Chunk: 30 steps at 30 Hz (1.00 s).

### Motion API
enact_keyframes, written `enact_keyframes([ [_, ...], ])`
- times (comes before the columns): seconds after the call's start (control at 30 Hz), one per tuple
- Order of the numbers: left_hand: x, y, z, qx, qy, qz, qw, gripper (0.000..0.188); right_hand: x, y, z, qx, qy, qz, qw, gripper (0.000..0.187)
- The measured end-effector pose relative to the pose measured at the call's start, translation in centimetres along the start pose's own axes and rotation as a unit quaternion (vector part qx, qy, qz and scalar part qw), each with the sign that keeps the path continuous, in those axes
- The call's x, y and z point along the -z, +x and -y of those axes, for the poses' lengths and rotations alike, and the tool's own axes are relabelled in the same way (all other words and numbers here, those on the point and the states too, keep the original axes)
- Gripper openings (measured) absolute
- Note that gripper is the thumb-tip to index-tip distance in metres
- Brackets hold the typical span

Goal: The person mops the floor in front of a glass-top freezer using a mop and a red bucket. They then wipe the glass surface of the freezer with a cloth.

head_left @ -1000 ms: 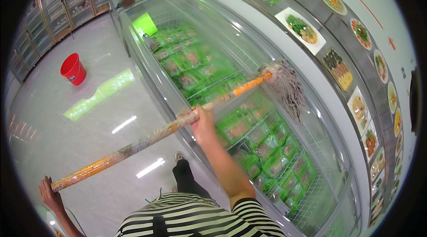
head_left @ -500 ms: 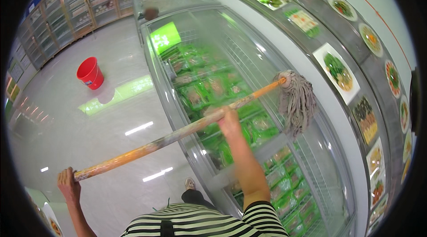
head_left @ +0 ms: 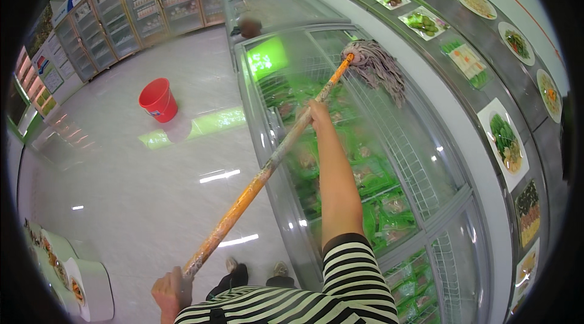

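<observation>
We hold a mop (head_left: pixel 267 169) slantwise in front of us, its long handle rising from the lower left toward the upper middle of the view, across the edge of a chest freezer (head_left: pixel 281 202). The handle is worn, orange in places and pale and mottled in others. Its grey string head (head_left: pixel 377 68) hangs to the right of the handle's tip, over the freezer's glass top; we cannot tell whether the strings touch the glass.

Our left hand (head_left: pixel 171 292) is closed around the lower end of the handle, close to the body. Our right hand (head_left: pixel 317 114) grips the handle farther up, nearer the mop head, with the arm stretched out over the freezer.

Under the glass we see green packages (head_left: pixel 389 205) and white wire racks (head_left: pixel 401 147). Along the freezer's right side runs a grey metallic panel (head_left: pixel 511 77) with dishes of food (head_left: pixel 505 141); we cannot tell whether these are real or printed.

To the left, a red bucket (head_left: pixel 158 102) stands on the shiny pale floor (head_left: pixel 152 190), well apart from the mop. Beyond it, glass-door cabinets (head_left: pixel 140 1) line the far side. Below us show our striped shirt (head_left: pixel 359 275) and shoes (head_left: pixel 280 269).
</observation>
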<state>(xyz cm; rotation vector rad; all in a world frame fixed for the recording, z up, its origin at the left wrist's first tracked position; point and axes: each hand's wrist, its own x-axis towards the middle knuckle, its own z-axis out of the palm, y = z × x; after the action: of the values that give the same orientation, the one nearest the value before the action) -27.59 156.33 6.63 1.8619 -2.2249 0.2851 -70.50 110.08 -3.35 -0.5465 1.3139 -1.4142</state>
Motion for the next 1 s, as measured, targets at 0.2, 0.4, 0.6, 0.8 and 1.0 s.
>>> enact_keyframes([
  [0.2,-0.6,3.3,8.0,-0.025,0.036,-0.072,0.996,0.028,-7.5,-0.5,-3.6,0.047,0.111,0.042,0.992,0.011],
  [0.4,-1.5,10.0,26.7,-0.05,0.146,-0.106,0.982,0.017,-10.9,-7.4,-6.4,0.088,0.25,0.089,0.96,0.01],
  [0.6,-1.9,19.4,38.4,-0.002,0.144,-0.153,0.978,0.016,-14.6,-17.7,-8.1,0.101,0.229,0.062,0.966,0.018],
  [0.8,-6.8,29.6,38.2,-0.045,0.035,-0.201,0.978,0.017,-13.2,-22.3,-8.5,0.051,0.276,-0.12,0.952,0.013],
  [1.0,-13.3,39.1,34.3,-0.084,-0.033,-0.161,0.983,0.021,-8.1,-18.7,-8.9,0.038,0.246,-0.252,0.935,0.007],
])
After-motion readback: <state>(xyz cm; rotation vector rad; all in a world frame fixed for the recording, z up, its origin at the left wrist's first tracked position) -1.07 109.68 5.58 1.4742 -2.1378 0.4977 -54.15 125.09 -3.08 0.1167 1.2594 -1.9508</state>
